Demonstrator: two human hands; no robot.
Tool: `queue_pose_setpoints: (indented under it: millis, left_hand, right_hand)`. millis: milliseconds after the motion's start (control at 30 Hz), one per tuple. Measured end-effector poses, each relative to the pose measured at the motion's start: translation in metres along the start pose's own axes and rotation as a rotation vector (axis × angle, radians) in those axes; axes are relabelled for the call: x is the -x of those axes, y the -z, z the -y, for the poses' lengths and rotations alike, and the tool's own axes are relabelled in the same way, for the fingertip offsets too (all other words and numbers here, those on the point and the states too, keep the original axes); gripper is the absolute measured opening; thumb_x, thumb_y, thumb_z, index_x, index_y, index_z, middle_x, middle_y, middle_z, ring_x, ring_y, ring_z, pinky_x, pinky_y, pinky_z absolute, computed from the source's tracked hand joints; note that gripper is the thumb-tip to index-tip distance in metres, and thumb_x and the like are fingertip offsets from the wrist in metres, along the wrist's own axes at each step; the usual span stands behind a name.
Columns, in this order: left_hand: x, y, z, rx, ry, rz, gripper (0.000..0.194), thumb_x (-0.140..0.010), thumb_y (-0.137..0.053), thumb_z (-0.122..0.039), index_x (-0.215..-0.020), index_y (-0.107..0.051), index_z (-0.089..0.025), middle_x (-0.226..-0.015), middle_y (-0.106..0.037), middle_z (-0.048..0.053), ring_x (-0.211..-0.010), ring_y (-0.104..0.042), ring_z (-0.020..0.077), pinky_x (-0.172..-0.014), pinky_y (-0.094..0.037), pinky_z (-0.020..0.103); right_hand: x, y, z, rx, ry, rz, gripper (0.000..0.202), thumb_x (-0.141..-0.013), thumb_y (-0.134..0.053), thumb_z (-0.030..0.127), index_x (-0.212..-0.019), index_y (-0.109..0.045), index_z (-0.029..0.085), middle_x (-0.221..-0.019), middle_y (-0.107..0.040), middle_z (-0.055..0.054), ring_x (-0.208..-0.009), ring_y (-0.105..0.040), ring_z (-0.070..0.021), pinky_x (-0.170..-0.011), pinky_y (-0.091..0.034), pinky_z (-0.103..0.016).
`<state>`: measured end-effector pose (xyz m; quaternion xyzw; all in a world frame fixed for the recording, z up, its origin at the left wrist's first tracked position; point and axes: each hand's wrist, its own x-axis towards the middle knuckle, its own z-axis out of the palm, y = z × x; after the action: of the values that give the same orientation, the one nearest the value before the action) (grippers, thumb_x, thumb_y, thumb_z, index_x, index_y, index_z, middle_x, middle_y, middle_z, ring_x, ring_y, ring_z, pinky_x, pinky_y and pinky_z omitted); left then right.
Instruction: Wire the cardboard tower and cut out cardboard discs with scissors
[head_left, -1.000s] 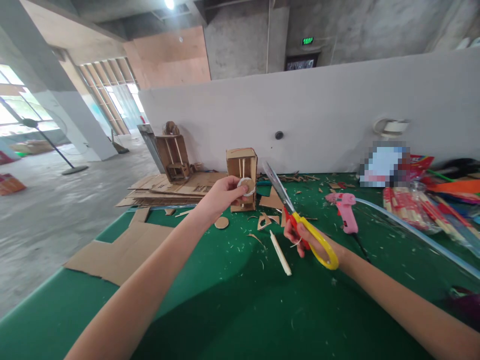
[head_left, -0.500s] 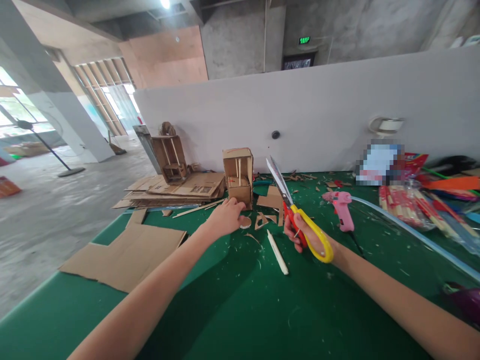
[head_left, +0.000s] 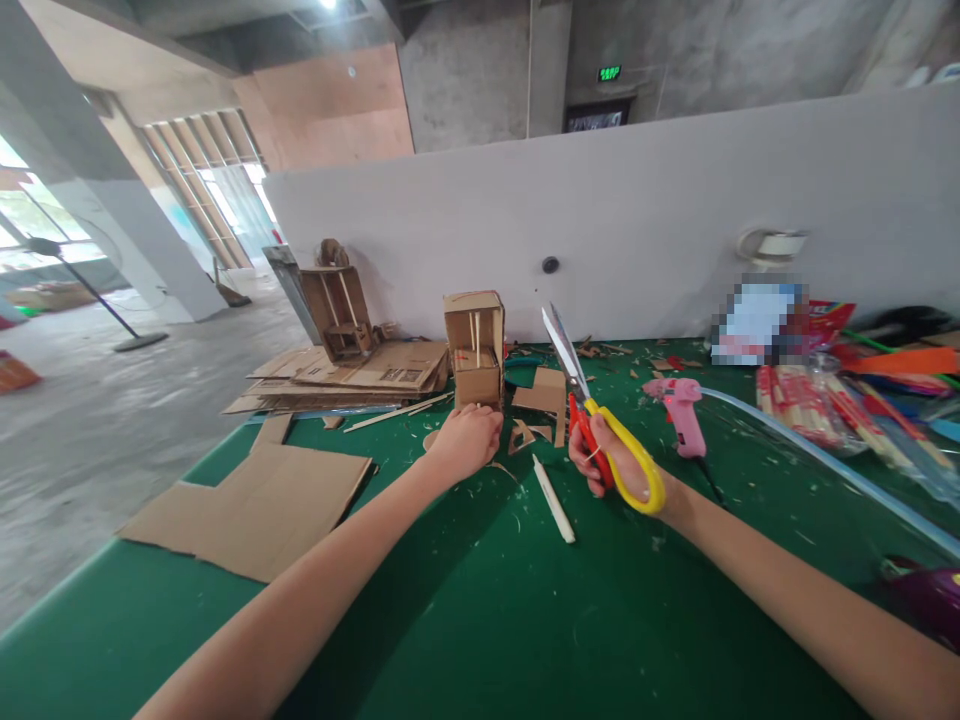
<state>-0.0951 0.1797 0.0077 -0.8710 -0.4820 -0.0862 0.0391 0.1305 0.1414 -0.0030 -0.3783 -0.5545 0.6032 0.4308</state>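
Observation:
My right hand [head_left: 592,470] holds a pair of scissors [head_left: 616,440] with yellow and red handles, the blades pointing up and away and slightly apart at the tips. Fingers curled downward, my left hand [head_left: 471,440] is at the table surface just in front of a small open cardboard box [head_left: 474,385] with thin sticks inside. What those fingers grip, if anything, is hidden. A round-edged cardboard piece [head_left: 430,439] shows at the left of that hand. Cardboard scraps [head_left: 523,436] and a whitish stick [head_left: 553,500] lie between my hands.
A pink glue gun [head_left: 682,412] lies to the right on the green table [head_left: 480,620]. Stacked cardboard sheets [head_left: 405,365] carry another cardboard model [head_left: 341,310] at back left. A cut sheet [head_left: 255,510] lies nearer. Packed sticks [head_left: 799,405] sit far right; a white partition [head_left: 637,220] stands behind.
My left hand has moved slightly right and toward me, covering the spot where a round cardboard piece showed. My right hand still holds the scissors, nearly unmoved.

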Motion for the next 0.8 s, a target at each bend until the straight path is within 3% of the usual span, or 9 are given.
queue_pose_setpoints:
  millis: [133, 233, 300, 433, 533, 667, 800]
  left_hand:
    - [-0.004, 0.003, 0.003, 0.053, -0.022, -0.048, 0.022, -0.090, -0.034, -0.017, -0.098, -0.054, -0.014, -0.097, -0.061, 0.015, -0.096, -0.055, 0.0273, -0.086, -0.042, 0.042]
    - [-0.007, 0.004, 0.004, 0.125, -0.014, -0.079, 0.026, -0.092, -0.027, -0.016, -0.103, -0.051, -0.014, -0.099, -0.060, 0.013, -0.091, -0.057, 0.0223, -0.082, -0.046, 0.036]
    - [-0.004, 0.005, 0.002, 0.165, -0.029, -0.087, 0.027, -0.091, -0.030, -0.016, -0.111, -0.048, -0.013, -0.108, -0.059, 0.013, -0.097, -0.057, 0.0202, -0.085, -0.047, 0.033]
    - [0.011, 0.010, -0.012, 0.197, -0.245, 0.057, 0.058, -0.078, -0.055, -0.022, -0.133, -0.037, -0.019, -0.140, -0.042, 0.013, -0.130, -0.038, 0.0275, -0.109, -0.027, 0.047]
    - [0.021, 0.012, -0.024, 0.196, -0.320, 0.142, 0.038, -0.083, -0.054, -0.039, -0.118, -0.053, -0.024, -0.133, -0.050, 0.010, -0.124, -0.046, 0.0292, -0.111, -0.020, 0.054]
    - [0.032, 0.009, -0.034, 0.167, -0.258, 0.069, 0.026, -0.090, -0.047, -0.038, -0.106, -0.057, -0.020, -0.116, -0.060, 0.009, -0.109, -0.055, 0.0262, -0.107, -0.030, 0.050]
    - [0.048, 0.003, -0.033, 0.174, -0.059, 0.044, 0.026, -0.089, -0.047, -0.035, -0.106, -0.052, -0.016, -0.112, -0.060, 0.012, -0.104, -0.057, 0.0261, -0.091, -0.046, 0.041]
  right_hand:
    - [-0.001, 0.001, -0.002, 0.004, 0.007, 0.004, 0.058, -0.068, -0.051, 0.079, -0.072, -0.042, 0.022, -0.054, -0.038, 0.008, -0.040, -0.031, -0.0060, -0.032, -0.037, -0.018]
    - [-0.001, 0.001, -0.004, -0.007, 0.002, 0.005, 0.056, -0.070, -0.051, 0.077, -0.072, -0.043, 0.022, -0.055, -0.040, 0.008, -0.041, -0.032, -0.0057, -0.032, -0.037, -0.017]
    - [-0.001, 0.002, -0.005, -0.016, 0.003, 0.005, 0.056, -0.070, -0.051, 0.077, -0.072, -0.043, 0.021, -0.056, -0.040, 0.007, -0.041, -0.033, -0.0056, -0.032, -0.037, -0.017]
    - [-0.003, 0.002, -0.004, -0.020, 0.001, -0.006, 0.057, -0.070, -0.051, 0.077, -0.070, -0.043, 0.021, -0.055, -0.040, 0.007, -0.040, -0.033, -0.0058, -0.031, -0.037, -0.017]
    - [-0.003, 0.002, -0.002, -0.026, -0.004, -0.008, 0.058, -0.069, -0.050, 0.079, -0.069, -0.043, 0.021, -0.055, -0.040, 0.007, -0.040, -0.032, -0.0056, -0.031, -0.037, -0.018]
    - [-0.003, 0.002, -0.001, -0.036, 0.014, -0.002, 0.059, -0.069, -0.050, 0.079, -0.068, -0.042, 0.021, -0.053, -0.039, 0.007, -0.039, -0.032, -0.0057, -0.030, -0.037, -0.017]
    - [-0.003, 0.002, -0.001, -0.044, 0.000, 0.002, 0.060, -0.066, -0.052, 0.080, -0.067, -0.043, 0.021, -0.052, -0.039, 0.008, -0.038, -0.030, -0.0055, -0.029, -0.036, -0.017]
